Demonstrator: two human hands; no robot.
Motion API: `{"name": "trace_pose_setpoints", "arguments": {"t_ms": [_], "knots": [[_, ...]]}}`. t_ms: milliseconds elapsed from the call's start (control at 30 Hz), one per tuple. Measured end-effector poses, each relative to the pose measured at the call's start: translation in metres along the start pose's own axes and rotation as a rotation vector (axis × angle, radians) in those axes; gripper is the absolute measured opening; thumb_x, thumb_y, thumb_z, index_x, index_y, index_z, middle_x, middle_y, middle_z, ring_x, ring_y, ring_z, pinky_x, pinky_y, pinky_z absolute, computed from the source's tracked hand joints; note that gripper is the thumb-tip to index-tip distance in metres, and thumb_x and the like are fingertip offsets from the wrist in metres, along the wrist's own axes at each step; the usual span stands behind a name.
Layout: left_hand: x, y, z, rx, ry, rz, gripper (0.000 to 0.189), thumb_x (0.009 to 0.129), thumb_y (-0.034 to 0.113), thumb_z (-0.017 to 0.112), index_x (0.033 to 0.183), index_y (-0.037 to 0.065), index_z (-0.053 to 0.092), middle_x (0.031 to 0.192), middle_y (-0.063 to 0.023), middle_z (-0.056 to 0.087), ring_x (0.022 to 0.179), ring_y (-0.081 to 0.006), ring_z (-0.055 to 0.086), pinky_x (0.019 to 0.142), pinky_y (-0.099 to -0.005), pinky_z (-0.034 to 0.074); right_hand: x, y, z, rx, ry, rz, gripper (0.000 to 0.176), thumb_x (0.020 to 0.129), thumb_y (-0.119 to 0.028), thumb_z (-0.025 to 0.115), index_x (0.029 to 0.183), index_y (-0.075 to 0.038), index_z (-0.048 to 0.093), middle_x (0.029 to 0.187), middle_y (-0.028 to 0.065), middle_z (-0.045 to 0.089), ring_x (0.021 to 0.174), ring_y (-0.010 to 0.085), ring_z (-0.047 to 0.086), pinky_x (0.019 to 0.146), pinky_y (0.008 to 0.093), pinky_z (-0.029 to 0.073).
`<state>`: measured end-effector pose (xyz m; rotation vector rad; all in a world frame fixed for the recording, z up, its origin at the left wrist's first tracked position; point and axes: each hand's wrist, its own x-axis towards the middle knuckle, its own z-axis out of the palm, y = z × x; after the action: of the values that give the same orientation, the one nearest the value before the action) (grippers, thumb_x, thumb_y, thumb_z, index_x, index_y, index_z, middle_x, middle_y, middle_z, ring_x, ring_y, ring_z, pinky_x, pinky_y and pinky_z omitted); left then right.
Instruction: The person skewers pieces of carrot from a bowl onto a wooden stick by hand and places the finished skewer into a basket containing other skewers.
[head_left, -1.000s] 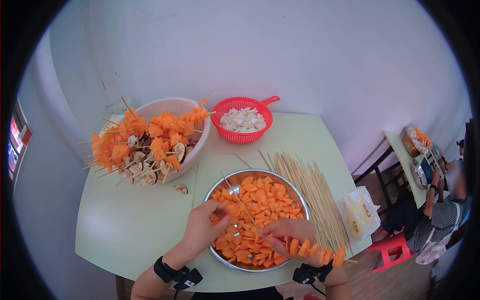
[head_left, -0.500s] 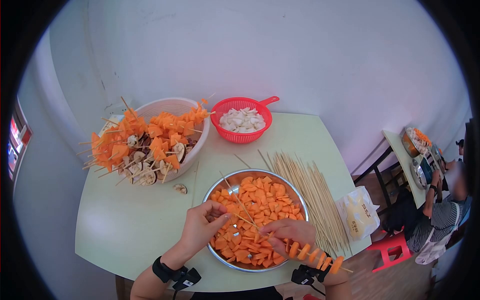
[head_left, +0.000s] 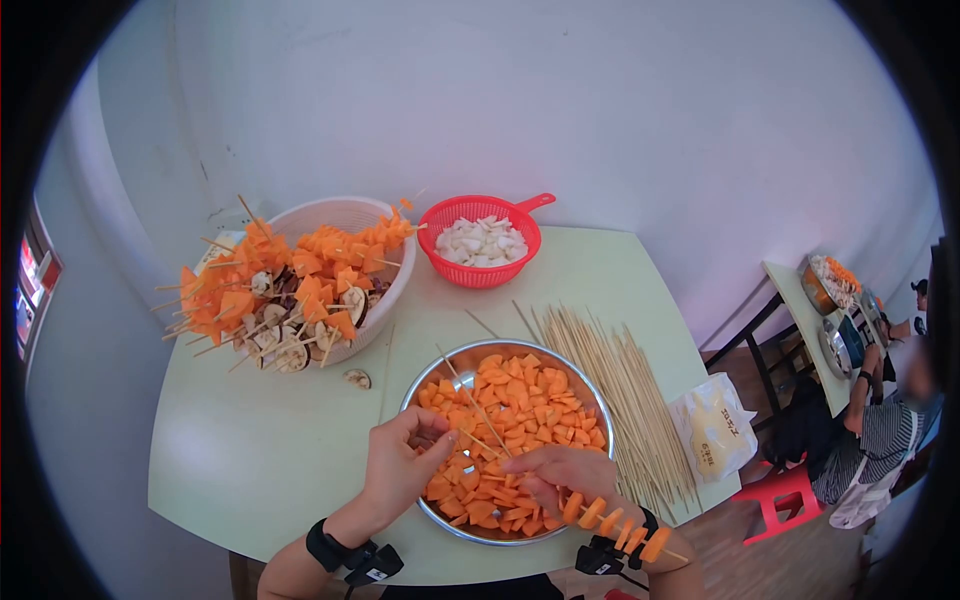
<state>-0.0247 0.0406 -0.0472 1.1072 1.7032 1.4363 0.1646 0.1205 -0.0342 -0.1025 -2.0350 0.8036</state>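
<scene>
My left hand (head_left: 408,450) is closed over the left side of a steel bowl (head_left: 424,512), its thumb and index finger pinched around something I cannot make out. Orange carrot pieces (head_left: 530,390) fill much of the bowl. Over its right side, my right hand (head_left: 562,472) is closed on wooden skewers. One skewer carries several spaced carrot slices (head_left: 607,522) and reaches down past my right wrist. Thin bare skewers (head_left: 470,395) cross above the carrots between my hands.
A white basket (head_left: 395,300) holds carrot and eggplant skewers. Beside it is a red colander (head_left: 480,275) of white pieces. Many bare skewers (head_left: 620,400) and a white packet (head_left: 712,428) lie at right. Another person (head_left: 880,440) sits at a far table near a red stool (head_left: 780,503).
My right hand has moved slightly left and down with the carrot skewer. My left hand has shifted a little left and stays pinched.
</scene>
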Motion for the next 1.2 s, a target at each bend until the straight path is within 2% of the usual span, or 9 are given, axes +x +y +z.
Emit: {"name": "trace_pose_setpoints", "arguments": {"t_ms": [300, 400, 467, 533, 700, 1000, 1033, 1067, 1200], "knots": [[-0.006, 0.006, 0.003, 0.076, 0.031, 0.108, 0.01, 0.077, 0.005, 0.065, 0.082, -0.002, 0.058, 0.073, -0.0055, 0.062, 0.065, -0.0089, 0.059, 0.06, -0.0208, 0.048, 0.0, 0.0, -0.001, 0.06, 0.062, -0.028, 0.01, 0.075, 0.004, 0.064, 0.079, 0.0, 0.056, 0.082, 0.0158, 0.065, 0.061, 0.0199, 0.064, 0.049, 0.0217, 0.049], [-0.001, 0.003, 0.003, 0.057, 0.032, 0.105, 0.011, 0.078, 0.005, 0.065, 0.083, -0.002, 0.058, 0.074, -0.0051, 0.062, 0.066, -0.0087, 0.059, 0.061, -0.0209, 0.048, 0.002, -0.007, -0.01, 0.04, -0.057, 0.084, 0.008, 0.077, 0.002, 0.063, 0.083, 0.001, 0.058, 0.083, 0.0141, 0.065, 0.061, 0.018, 0.062, 0.051, 0.021, 0.048], [0.004, -0.002, 0.003, 0.017, 0.031, 0.068, 0.012, 0.078, 0.005, 0.065, 0.084, -0.002, 0.058, 0.074, -0.0046, 0.062, 0.066, -0.0086, 0.059, 0.062, -0.0209, 0.048, 0.009, -0.013, -0.016, 0.033, -0.146, 0.37, 0.007, 0.083, -0.001, 0.058, 0.089, 0.001, 0.06, 0.085, 0.0117, 0.065, 0.067, 0.0165, 0.062, 0.058, 0.0216, 0.048], [0.008, -0.007, 0.004, -0.193, -0.047, 0.103, 0.017, 0.08, 0.002, 0.063, 0.094, -0.002, 0.055, 0.084, -0.005, 0.061, 0.071, -0.0071, 0.057, 0.062, -0.0195, 0.047, 0.005, -0.008, -0.019, 0.125, -0.075, 0.407, 0.009, 0.085, -0.002, 0.055, 0.092, 0.0, 0.061, 0.086, 0.0106, 0.064, 0.07, 0.0161, 0.062, 0.061, 0.0224, 0.048], [0.002, -0.004, 0.0, -0.116, -0.074, 0.08, 0.016, 0.08, 0.003, 0.064, 0.094, 0.0, 0.058, 0.082, -0.0042, 0.062, 0.07, -0.0061, 0.057, 0.062, -0.0184, 0.047, 0.006, -0.014, -0.019, 0.162, -0.079, 0.525, 0.026, 0.093, -0.016, 0.044, 0.092, 0.003, 0.061, 0.086, 0.0121, 0.064, 0.082, 0.018, 0.062, 0.075, 0.0275, 0.049], [-0.009, 0.01, 0.001, 0.044, -0.099, 0.071, 0.016, 0.077, 0.008, 0.065, 0.091, -0.001, 0.062, 0.076, -0.0055, 0.065, 0.068, -0.009, 0.061, 0.062, -0.0217, 0.048, 0.005, -0.019, -0.004, 0.079, -0.14, 0.492, 0.016, 0.09, -0.008, 0.046, 0.092, -0.001, 0.06, 0.089, 0.0129, 0.063, 0.082, 0.0193, 0.063, 0.073, 0.0269, 0.05], [-0.016, 0.018, 0.006, 0.033, -0.146, 0.042, 0.016, 0.077, 0.008, 0.065, 0.09, 0.0, 0.062, 0.076, -0.0052, 0.064, 0.068, -0.009, 0.061, 0.062, -0.0216, 0.048, 0.002, -0.004, 0.006, 0.018, -0.06, 0.251, 0.003, 0.081, -0.001, 0.059, 0.084, -0.001, 0.057, 0.086, 0.0108, 0.065, 0.067, 0.0187, 0.063, 0.054, 0.0226, 0.048], [-0.017, 0.017, 0.007, 0.033, -0.139, 0.037, 0.016, 0.077, 0.008, 0.065, 0.09, 0.0, 0.062, 0.076, -0.0052, 0.064, 0.068, -0.009, 0.061, 0.062, -0.0216, 0.048, 0.0, -0.001, 0.009, 0.025, -0.066, 0.251, 0.003, 0.081, -0.001, 0.059, 0.084, -0.001, 0.057, 0.086, 0.0108, 0.065, 0.067, 0.0187, 0.063, 0.054, 0.0226, 0.048], [-0.019, 0.02, 0.003, -0.032, -0.121, 0.071, 0.013, 0.075, 0.006, 0.065, 0.087, 0.0, 0.063, 0.075, -0.0047, 0.064, 0.068, -0.0085, 0.061, 0.061, -0.0214, 0.048, 0.005, 0.008, 0.008, 0.09, -0.088, 0.127, 0.027, 0.071, -0.008, 0.073, 0.091, -0.004, 0.055, 0.096, 0.0128, 0.06, 0.079, 0.0193, 0.061, 0.062, 0.0254, 0.049]]}}
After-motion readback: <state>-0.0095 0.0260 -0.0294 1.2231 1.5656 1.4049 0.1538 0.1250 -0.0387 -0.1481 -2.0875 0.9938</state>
